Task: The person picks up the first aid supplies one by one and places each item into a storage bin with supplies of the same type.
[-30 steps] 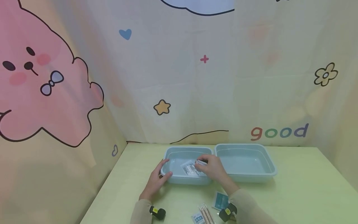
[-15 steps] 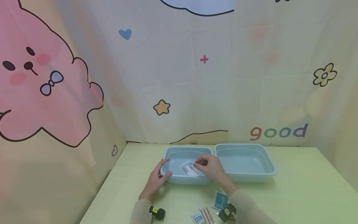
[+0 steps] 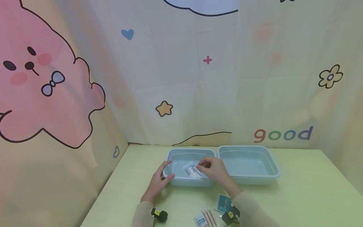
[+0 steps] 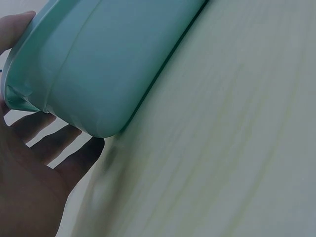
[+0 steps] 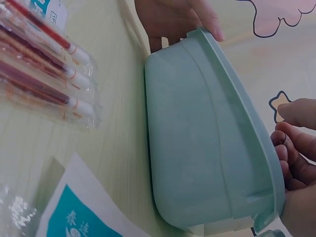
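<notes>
My left hand (image 3: pixel 157 184) grips the left corner of a pale blue plastic tub (image 3: pixel 190 183), thumb over the rim and other fingers against its outside. The left wrist view shows those fingers under the corner of the tub (image 4: pixel 113 74). In the tub lies a clear packet (image 3: pixel 192 170) with whitish contents. My right hand (image 3: pixel 215 170) is over the tub's right end, fingers curled, thumb and index tips close together and overlapping the packet's edge. From the right wrist, the curled fingers of the right hand (image 5: pixel 296 158) show beyond the rim with nothing visible in them.
A second pale blue tub (image 3: pixel 246 180) stands right beside the first. On the table in front lie clear-wrapped swabs (image 3: pixel 209 217) with reddish sticks, a blue-and-white packet (image 3: pixel 200 221) and a teal-and-white packet (image 3: pixel 223 203). A printed curtain (image 3: pixel 198 94) hangs behind the table.
A second ago a small whitish packet showed between my right thumb and index finger; it no longer shows there. Both hands have kept their places.
</notes>
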A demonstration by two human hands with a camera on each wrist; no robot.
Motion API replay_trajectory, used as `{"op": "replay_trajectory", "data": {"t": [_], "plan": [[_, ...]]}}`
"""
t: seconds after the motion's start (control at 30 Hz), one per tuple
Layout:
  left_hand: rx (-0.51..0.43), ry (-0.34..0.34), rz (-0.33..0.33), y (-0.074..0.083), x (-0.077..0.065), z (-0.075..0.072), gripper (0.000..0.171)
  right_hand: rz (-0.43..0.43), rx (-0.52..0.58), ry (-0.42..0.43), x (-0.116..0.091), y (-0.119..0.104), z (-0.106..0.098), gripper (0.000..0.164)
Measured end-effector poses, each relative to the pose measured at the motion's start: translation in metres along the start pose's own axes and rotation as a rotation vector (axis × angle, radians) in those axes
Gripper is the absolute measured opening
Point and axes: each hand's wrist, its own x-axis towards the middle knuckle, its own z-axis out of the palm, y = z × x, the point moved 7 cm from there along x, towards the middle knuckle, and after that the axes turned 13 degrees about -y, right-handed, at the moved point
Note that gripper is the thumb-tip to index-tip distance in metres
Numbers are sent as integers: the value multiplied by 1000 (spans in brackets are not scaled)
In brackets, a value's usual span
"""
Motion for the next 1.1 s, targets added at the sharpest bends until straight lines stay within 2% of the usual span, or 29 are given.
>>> {"op": "replay_trajectory", "data": {"t": [0.1, 0.3, 0.37, 0.53, 0.83, 1.1], "plan": [[-10, -2, 7, 6, -2, 0, 59, -1, 1, 1, 0, 0, 0, 6], [3, 19, 12, -20, 7, 1, 58, -4, 9, -3, -1, -1, 0, 7], [6, 14, 18, -24, 8, 1, 58, -2, 9, -6, -2, -2, -1, 7], [16, 13, 33, -23, 8, 1, 59, 6, 16, -18, -3, -2, -2, 8], [13, 18, 15, -28, 7, 0, 57, -66, 16, -40, -9, -12, -5, 11], [5, 5, -8, -19, 5, 0, 59, -76, 6, -42, -12, -16, -8, 16]]}}
